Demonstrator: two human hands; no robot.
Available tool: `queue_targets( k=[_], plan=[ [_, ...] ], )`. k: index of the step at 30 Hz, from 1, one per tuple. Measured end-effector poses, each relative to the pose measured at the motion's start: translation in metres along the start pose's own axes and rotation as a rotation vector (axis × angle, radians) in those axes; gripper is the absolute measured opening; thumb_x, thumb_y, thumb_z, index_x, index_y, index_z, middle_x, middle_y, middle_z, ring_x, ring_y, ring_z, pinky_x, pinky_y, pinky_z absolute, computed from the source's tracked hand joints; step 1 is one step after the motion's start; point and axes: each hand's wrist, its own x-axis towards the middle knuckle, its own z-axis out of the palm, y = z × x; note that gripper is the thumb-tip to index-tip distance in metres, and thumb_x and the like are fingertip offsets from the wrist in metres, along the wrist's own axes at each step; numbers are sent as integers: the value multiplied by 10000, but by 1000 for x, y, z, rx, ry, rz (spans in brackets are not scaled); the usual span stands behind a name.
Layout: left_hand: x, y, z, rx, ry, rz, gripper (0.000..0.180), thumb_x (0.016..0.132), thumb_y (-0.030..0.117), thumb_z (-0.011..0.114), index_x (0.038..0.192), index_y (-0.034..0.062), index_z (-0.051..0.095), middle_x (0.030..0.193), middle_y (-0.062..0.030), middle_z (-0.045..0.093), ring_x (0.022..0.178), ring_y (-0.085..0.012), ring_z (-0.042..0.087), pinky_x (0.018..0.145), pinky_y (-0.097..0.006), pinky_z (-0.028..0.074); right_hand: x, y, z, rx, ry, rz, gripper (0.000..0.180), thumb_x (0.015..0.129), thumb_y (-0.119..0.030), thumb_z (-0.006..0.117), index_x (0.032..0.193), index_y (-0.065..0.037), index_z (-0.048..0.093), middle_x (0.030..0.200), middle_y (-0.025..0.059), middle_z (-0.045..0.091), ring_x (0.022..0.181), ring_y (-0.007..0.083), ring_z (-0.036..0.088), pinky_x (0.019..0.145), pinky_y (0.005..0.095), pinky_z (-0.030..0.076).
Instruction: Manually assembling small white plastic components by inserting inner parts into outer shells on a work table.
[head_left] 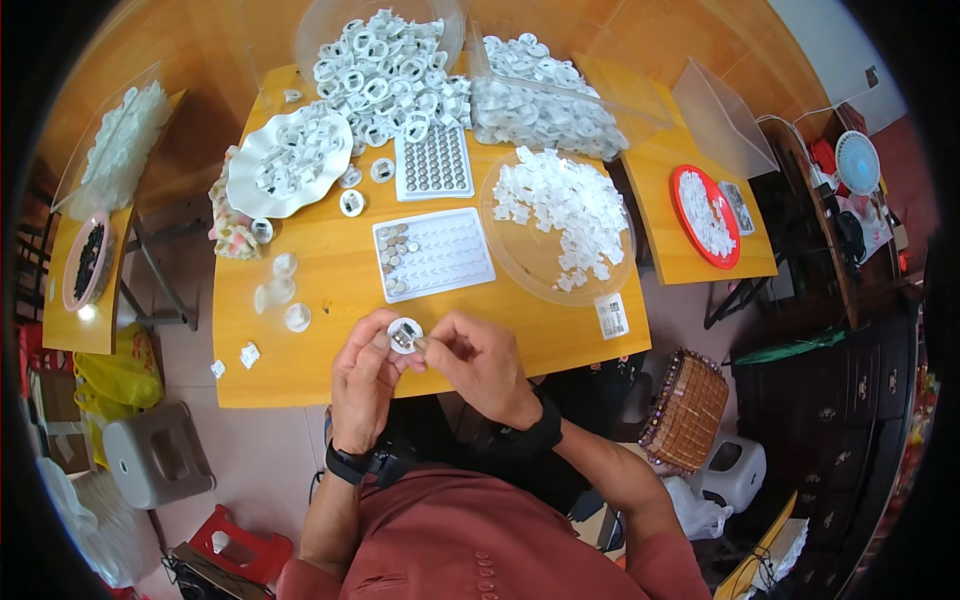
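The left hand [362,368] holds a round white part [404,337] with a dark centre over the near side of a wooden counter [290,370]. The right hand's [482,360] fingers bunch narrowly at its right edge; their grip is unclear. Beyond sits a white tray [455,255] of small discs [401,241].

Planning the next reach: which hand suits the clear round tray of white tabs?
Probably the right hand: it's nearer the clear round tray; the left hand holds the round white piece.

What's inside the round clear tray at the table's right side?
The round clear tray holds many small white pieces, piled loosely; whatever lies beneath the pile is covered and can't be seen.
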Motion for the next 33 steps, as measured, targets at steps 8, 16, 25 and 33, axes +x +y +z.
queue_targets(
  k=[8, 16, 25, 33],
  plan=[
    [-3, -5, -11, -27, 9, -48, 265, 974, 138, 478, 1181, -15, 544, 997, -56, 610, 859, -86, 567, 762, -213, 473, 7, -13, 3, -277, 48, -442, 233, 752, -60, 693, 964, -60, 598, 806, 63, 552, 652, 192, 556, 601, 306, 474],
    [-2, -6, -10, -3, 21, -87, 259, 966, 114, 501, 1187, -12, 548, 1012, -56, 612, 889, -96, 580, 794, -232, 495, 9, -7, 1, -278, 33, -418, 214, 768, -61, 684, 958, -47, 586, 804, 76, 545, 654, 199, 580, 602, 309, 477],
    [2, -5, -9, -38, 33, -87, 312, 973, 192, 497, 1186, -35, 515, 1019, -93, 608, 875, -149, 606, 800, -282, 513, 17, -9, -9, -356, -74, -494, 245, 743, -68, 720, 934, -48, 568, 833, 82, 551, 701, 209, 600, 620, 318, 483],
    [4, -7, -6, -5, 25, -65, 305, 968, 191, 515, 1176, -31, 539, 1033, -81, 612, 884, -148, 600, 813, -293, 503, 19, -6, -6, -570, -28, -619, 272, 714, -60, 728, 924, -42, 555, 795, 87, 527, 707, 245, 573, 618, 342, 472]
  ],
)
